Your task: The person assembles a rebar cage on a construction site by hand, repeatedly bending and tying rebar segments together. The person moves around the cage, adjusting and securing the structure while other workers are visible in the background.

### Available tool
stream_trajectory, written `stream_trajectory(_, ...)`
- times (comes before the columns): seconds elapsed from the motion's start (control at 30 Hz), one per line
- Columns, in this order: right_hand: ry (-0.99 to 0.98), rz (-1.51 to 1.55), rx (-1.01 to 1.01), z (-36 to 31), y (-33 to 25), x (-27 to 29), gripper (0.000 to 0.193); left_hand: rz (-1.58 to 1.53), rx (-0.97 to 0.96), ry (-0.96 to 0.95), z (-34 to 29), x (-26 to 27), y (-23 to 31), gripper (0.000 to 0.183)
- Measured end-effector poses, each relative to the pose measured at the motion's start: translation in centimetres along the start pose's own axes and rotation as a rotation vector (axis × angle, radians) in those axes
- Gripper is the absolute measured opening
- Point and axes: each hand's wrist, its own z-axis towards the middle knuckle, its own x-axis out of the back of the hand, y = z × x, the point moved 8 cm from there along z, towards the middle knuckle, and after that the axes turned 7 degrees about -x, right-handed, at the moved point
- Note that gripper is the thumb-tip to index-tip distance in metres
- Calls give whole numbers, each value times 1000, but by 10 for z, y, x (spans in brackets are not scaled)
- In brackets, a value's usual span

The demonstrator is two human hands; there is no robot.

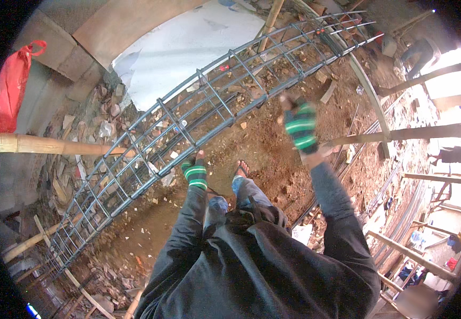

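A long cage of steel reinforcing bars (233, 115), tied with square stirrups, runs diagonally from the lower left to the upper right. My left hand (194, 171), in a green-and-black striped glove with bare fingertips, is closed around the cage's near lower bar. Raised apart from the cage, on its near side, is my right hand (299, 125) in a matching glove. Motion smears its fingers, so whether they hold anything cannot be made out.
Bamboo poles (55, 144) lie under the cage's left part. Beyond it is a white sheet (182, 50); a red bag (11, 90) hangs at the far left. Rubble covers the dirt floor (262, 141). Timber beams (411, 133) and long bars stand or lie on the right.
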Motion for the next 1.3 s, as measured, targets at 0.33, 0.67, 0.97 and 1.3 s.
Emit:
stream_trajectory(0.33,-99,-756,207,293,111,16,40,463,-114,141,-16,-1,16,23)
stream_trajectory(0.67,35,-523,188,276,121,18,41,370,-87,120,-35,10,29,30)
stream_trajectory(0.97,-848,1035,-285,-122,53,-42,44,231,-98,145,-81,24,58,16)
stream_trajectory(1.3,-1080,67,181,-294,-25,-141,40,330,-25,31,-109,51,58,22)
